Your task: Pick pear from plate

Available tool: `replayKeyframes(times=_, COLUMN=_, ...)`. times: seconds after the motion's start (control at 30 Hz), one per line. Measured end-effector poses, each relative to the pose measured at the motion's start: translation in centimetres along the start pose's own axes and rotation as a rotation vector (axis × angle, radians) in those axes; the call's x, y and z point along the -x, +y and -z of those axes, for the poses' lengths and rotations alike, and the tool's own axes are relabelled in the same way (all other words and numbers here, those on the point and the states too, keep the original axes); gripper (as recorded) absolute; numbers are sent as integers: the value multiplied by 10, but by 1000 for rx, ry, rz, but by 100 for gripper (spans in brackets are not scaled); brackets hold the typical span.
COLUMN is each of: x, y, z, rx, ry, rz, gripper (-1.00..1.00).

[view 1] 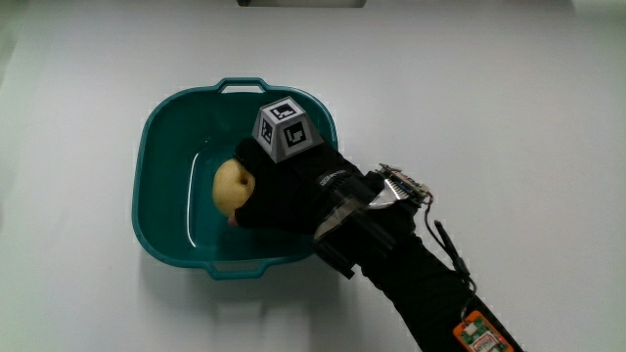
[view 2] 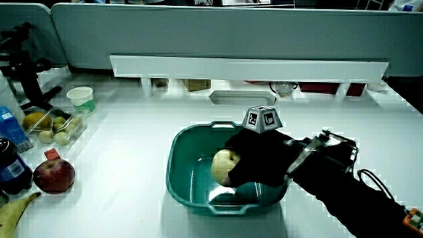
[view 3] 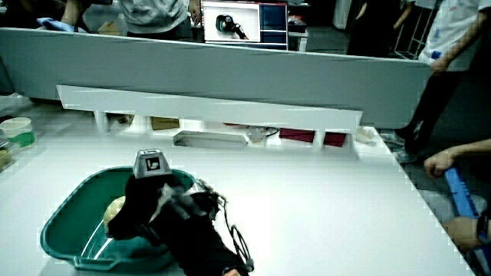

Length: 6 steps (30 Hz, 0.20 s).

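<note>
While the pear (view 1: 231, 186) lies inside the teal basin (view 1: 161, 127), on its floor at about the nine o'clock side of the hand (view 1: 284, 191), the black glove covers one side of it, with the fingers curled against the fruit. In a side view the pear (view 2: 223, 165) looks clasped from the side, yet I cannot tell for certain that the grip is already firm. No flat plate is visible; the basin with two handles serves as one. To do this step well, I judge that the fingers should close around the widest part of the pear, not only its skin on one side, and the lift should go straight up so the fruit clears the high rim without knocking it; the basin is light and may slide. The table (view 1: 509, 88) is plain white. Near the table's edge, at about nine o'clock from the basin, a side view shows a red apple (view 2: 53, 176), a banana (view 2: 14, 210), a tray of small fruit (view 2: 54, 125) and a cup (view 2: 81, 99). A low grey partition (view 2: 218, 33) closes the table, with a white shelf (view 2: 248, 67) under it.
</note>
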Motion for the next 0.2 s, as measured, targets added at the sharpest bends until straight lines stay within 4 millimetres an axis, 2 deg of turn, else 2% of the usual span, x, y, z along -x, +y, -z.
replayKeyframes(times=0.2, x=-10, y=-19, z=-26, rx=-52, ry=14, rz=3, gripper=100)
